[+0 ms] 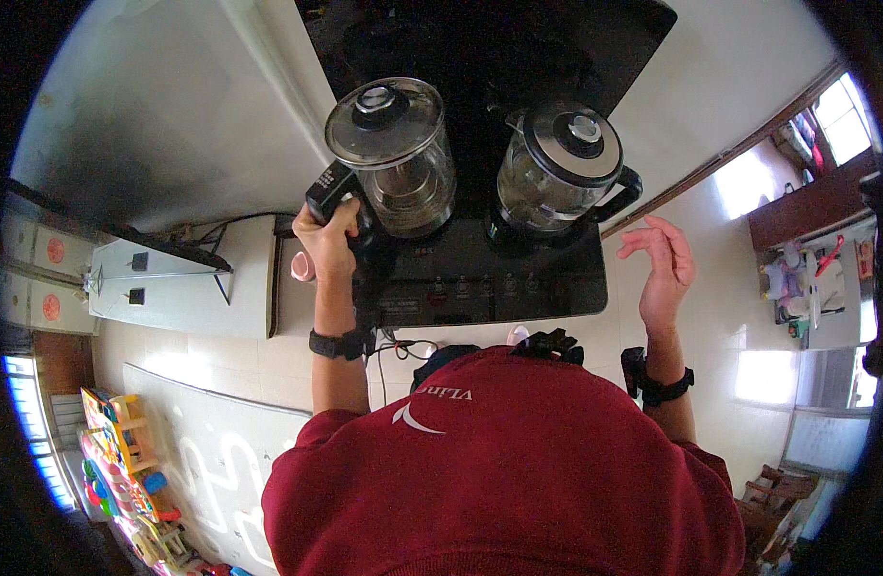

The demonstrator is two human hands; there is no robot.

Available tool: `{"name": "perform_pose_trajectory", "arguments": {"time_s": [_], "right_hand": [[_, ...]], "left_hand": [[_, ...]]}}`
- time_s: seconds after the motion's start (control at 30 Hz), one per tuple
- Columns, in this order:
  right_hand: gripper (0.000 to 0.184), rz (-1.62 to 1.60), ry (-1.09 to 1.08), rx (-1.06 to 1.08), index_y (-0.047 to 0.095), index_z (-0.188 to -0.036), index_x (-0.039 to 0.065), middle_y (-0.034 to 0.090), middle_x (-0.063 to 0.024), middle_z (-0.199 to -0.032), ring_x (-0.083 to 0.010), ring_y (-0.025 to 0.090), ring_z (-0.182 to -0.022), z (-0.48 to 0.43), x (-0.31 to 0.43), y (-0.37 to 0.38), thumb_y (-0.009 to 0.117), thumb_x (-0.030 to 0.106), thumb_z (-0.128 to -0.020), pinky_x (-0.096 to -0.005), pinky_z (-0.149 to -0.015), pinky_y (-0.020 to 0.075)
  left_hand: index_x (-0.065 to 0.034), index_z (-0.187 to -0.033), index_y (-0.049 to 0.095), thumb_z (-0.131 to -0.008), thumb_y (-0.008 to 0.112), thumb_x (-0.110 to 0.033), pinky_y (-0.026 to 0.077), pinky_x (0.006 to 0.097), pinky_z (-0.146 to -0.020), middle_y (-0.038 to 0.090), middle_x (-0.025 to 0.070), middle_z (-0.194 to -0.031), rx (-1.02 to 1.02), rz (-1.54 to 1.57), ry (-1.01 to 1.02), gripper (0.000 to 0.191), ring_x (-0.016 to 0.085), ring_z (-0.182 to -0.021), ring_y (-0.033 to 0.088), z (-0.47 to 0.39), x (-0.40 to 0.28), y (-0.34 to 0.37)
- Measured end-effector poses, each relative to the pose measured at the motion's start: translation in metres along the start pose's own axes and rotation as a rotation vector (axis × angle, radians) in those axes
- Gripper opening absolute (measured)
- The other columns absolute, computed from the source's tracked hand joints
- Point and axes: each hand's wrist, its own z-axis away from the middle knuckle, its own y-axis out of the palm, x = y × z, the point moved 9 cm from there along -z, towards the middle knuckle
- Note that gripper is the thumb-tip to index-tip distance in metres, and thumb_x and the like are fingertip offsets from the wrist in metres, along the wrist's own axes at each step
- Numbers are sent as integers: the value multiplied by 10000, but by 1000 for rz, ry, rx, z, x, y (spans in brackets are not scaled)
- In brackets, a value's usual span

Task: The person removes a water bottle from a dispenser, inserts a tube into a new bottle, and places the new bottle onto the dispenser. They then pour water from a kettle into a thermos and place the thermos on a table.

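Two glass electric kettles stand side by side on a black appliance with a row of buttons [484, 284] along its near edge. My left hand [329, 234] is closed round the black handle [331, 189] of the left kettle [412, 180], whose glass lid has a silver knob. A metal-and-black lid with a silver knob covers the right kettle [549, 183]; its black handle points right. Just right of that handle, my right hand [659, 263] is raised in the air, fingers loosely bent, holding nothing. Both my wrists wear black straps.
Cables [402, 349] hang below the appliance's near edge. A television [167, 266] on a cabinet is at the left, with a play mat [203, 439] and colourful toys [124, 461] lower down. Wooden furniture [780, 489] stands at the lower right.
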Motion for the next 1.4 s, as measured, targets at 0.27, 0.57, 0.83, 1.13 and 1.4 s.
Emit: {"name": "perform_pose_trajectory", "arguments": {"time_s": [0.27,0.57,0.83,1.13,1.4], "right_hand": [[208,5,48,-30,561,-1058,-29,660,-141,-814,-172,623,-633,5,2,11,410,69,-953,-281,-669,484],[206,-24,49,-13,563,-1062,-29,664,-146,-819,-167,622,-631,6,4,32,412,57,-951,-273,-660,481],[204,30,60,-32,573,-1053,-28,664,-142,-818,-163,621,-635,10,8,37,422,67,-954,-273,-662,478],[220,39,68,-30,562,-1079,-26,659,-142,-822,-167,613,-641,15,9,39,406,66,-954,-277,-671,476],[214,77,50,-54,571,-1077,-27,669,-148,-833,-166,626,-638,20,11,31,414,45,-949,-282,-674,482]], "left_hand": [[-20,-650,585,-680,668,47,311,220,-400,510,-19,-522,141,-29,-20,111,57,-420,419,-13,8,11],[-24,-673,591,-698,663,34,305,218,-392,520,-22,-533,265,-15,-35,96,48,-420,417,-30,14,11],[-30,-654,579,-692,647,49,296,216,-392,517,-27,-530,342,23,-23,111,45,-418,412,-34,13,16],[-20,-655,586,-700,651,54,284,219,-396,503,-28,-524,348,-7,-79,108,47,-423,409,-43,21,27],[-20,-654,592,-681,680,38,316,216,-394,535,-13,-545,332,-27,-52,108,55,-422,436,-32,23,16]]}}
